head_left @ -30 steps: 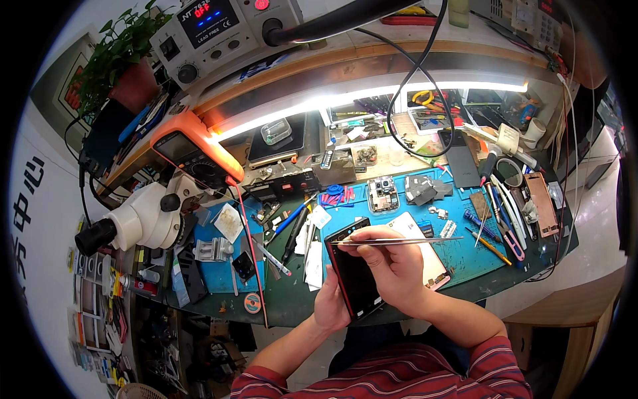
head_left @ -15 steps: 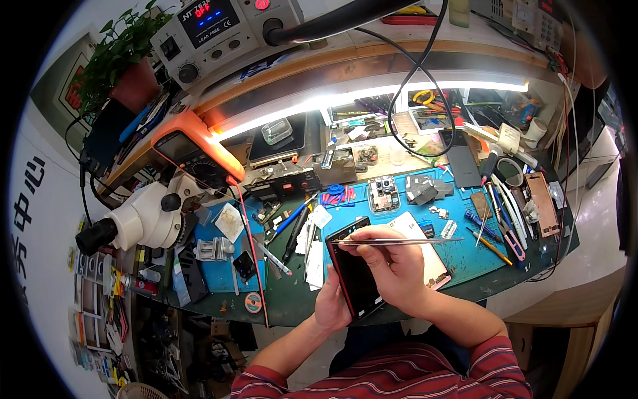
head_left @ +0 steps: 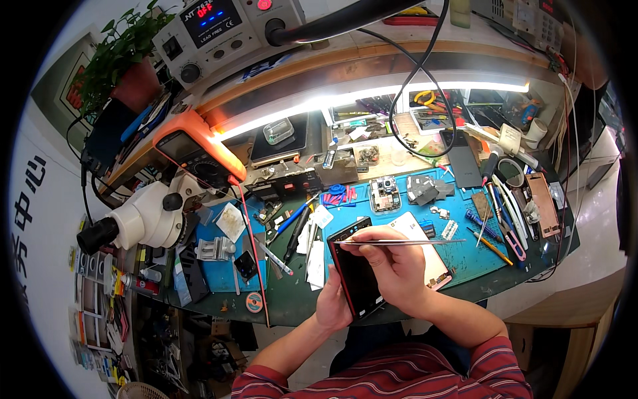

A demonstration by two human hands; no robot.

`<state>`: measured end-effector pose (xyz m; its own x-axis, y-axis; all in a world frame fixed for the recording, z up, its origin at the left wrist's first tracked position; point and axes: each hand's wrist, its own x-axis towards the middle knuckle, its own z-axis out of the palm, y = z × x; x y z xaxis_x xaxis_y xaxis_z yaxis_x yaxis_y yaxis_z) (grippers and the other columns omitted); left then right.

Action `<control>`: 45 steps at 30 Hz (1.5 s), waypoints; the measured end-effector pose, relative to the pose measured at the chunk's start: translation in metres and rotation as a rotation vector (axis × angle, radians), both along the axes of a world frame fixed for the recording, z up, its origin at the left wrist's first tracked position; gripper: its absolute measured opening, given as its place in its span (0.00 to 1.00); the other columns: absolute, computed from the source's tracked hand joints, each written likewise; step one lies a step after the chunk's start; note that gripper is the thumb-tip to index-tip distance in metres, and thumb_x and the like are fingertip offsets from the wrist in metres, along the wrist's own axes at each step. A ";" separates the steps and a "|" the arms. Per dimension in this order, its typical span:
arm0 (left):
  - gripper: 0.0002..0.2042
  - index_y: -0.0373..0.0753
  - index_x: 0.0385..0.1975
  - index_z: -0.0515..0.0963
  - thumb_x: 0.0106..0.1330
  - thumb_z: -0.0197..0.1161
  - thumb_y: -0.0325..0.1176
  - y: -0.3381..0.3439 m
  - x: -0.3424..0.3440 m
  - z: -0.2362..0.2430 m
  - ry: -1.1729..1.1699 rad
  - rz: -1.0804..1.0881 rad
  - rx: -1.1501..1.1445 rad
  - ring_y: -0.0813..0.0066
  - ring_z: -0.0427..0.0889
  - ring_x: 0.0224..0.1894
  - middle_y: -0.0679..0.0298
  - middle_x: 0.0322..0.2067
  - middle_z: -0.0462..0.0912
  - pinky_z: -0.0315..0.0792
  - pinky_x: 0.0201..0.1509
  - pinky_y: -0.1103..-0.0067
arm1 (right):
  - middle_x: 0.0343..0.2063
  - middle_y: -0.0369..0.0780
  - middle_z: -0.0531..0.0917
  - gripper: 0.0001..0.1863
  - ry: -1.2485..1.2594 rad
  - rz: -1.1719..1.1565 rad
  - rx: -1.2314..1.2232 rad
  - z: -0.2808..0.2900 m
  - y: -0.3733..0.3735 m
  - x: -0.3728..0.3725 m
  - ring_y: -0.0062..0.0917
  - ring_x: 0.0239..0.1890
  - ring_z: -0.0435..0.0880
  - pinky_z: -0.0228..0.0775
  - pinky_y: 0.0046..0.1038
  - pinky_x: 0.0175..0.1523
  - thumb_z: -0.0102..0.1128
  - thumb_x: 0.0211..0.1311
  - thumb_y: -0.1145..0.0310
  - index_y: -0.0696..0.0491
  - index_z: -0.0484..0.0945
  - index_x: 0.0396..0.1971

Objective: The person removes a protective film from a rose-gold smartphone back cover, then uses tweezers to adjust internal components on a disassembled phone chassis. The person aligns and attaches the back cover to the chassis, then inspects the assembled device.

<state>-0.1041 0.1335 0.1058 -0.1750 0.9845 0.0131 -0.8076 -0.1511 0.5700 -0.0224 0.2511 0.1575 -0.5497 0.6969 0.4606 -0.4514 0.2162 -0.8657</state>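
Workbench (head_left: 292, 311); phone (head_left: 356, 284) in left grip (head_left: 332, 302).

A smartphone (head_left: 359, 279) is between the left hand (head_left: 332, 302) and right hand (head_left: 402, 272), above the near edge of the tabletop (head_left: 296, 307); tweezers (head_left: 399, 242) lie across the right hand. On the tabletop, a work mat (head_left: 470, 267) extends behind and right of the smartphone, with a parts box (head_left: 385, 195) toward its far side. Left of the smartphone lies a spool (head_left: 249, 303); farther left stands a microscope (head_left: 143, 216), a multimeter (head_left: 199, 151) behind it. At the back, a shelf (head_left: 372, 54) carries a rework station (head_left: 222, 56), right of a potted plant (head_left: 133, 80).
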 end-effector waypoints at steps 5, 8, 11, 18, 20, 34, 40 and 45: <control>0.36 0.45 0.72 0.52 0.72 0.36 0.63 0.000 0.001 0.003 0.055 0.018 -0.057 0.65 0.61 0.71 0.60 0.69 0.60 0.57 0.73 0.65 | 0.32 0.44 0.85 0.07 0.000 -0.020 0.013 0.001 0.000 -0.001 0.29 0.34 0.86 0.77 0.24 0.37 0.59 0.62 0.80 0.61 0.80 0.40; 0.36 0.47 0.71 0.54 0.72 0.35 0.65 0.000 0.004 0.006 0.106 0.057 -0.146 0.62 0.62 0.70 0.59 0.69 0.61 0.61 0.71 0.62 | 0.32 0.44 0.85 0.07 0.014 -0.018 -0.017 0.001 -0.001 -0.001 0.29 0.34 0.86 0.77 0.24 0.37 0.59 0.63 0.80 0.61 0.80 0.40; 0.36 0.46 0.72 0.53 0.72 0.35 0.64 0.000 0.003 0.006 0.085 0.044 -0.115 0.64 0.61 0.71 0.60 0.69 0.60 0.59 0.72 0.64 | 0.32 0.44 0.85 0.07 0.003 -0.009 -0.028 0.001 -0.001 0.000 0.28 0.34 0.86 0.77 0.24 0.37 0.59 0.63 0.80 0.61 0.80 0.40; 0.36 0.45 0.72 0.53 0.72 0.35 0.64 0.001 0.003 0.006 0.097 0.053 -0.105 0.64 0.61 0.71 0.59 0.69 0.60 0.59 0.72 0.64 | 0.33 0.44 0.85 0.07 0.016 0.005 -0.033 0.003 -0.001 0.001 0.28 0.35 0.87 0.78 0.24 0.38 0.58 0.64 0.80 0.62 0.80 0.40; 0.35 0.46 0.71 0.54 0.72 0.35 0.64 0.001 0.004 0.008 0.130 0.063 -0.134 0.62 0.62 0.70 0.59 0.68 0.61 0.60 0.72 0.63 | 0.33 0.44 0.85 0.07 0.001 0.003 -0.027 0.004 0.000 0.002 0.28 0.35 0.87 0.78 0.24 0.38 0.58 0.64 0.80 0.62 0.80 0.40; 0.35 0.46 0.71 0.55 0.72 0.34 0.64 0.002 0.004 0.010 0.132 0.069 -0.137 0.62 0.62 0.70 0.58 0.68 0.61 0.60 0.71 0.63 | 0.33 0.44 0.85 0.07 0.012 -0.005 -0.024 0.001 -0.001 0.001 0.27 0.33 0.86 0.77 0.23 0.37 0.60 0.63 0.80 0.61 0.80 0.40; 0.35 0.45 0.71 0.55 0.72 0.34 0.64 0.000 0.003 0.005 0.130 0.075 -0.141 0.62 0.63 0.70 0.58 0.68 0.62 0.61 0.71 0.63 | 0.33 0.44 0.85 0.07 0.021 0.000 -0.026 -0.002 0.000 0.000 0.28 0.33 0.86 0.77 0.24 0.37 0.60 0.62 0.80 0.60 0.80 0.40; 0.35 0.45 0.70 0.56 0.72 0.34 0.64 0.001 0.003 0.008 0.144 0.074 -0.133 0.62 0.64 0.69 0.58 0.68 0.62 0.62 0.71 0.63 | 0.32 0.44 0.85 0.07 0.006 -0.031 0.032 0.000 0.000 0.000 0.29 0.34 0.86 0.77 0.25 0.37 0.60 0.61 0.80 0.60 0.80 0.40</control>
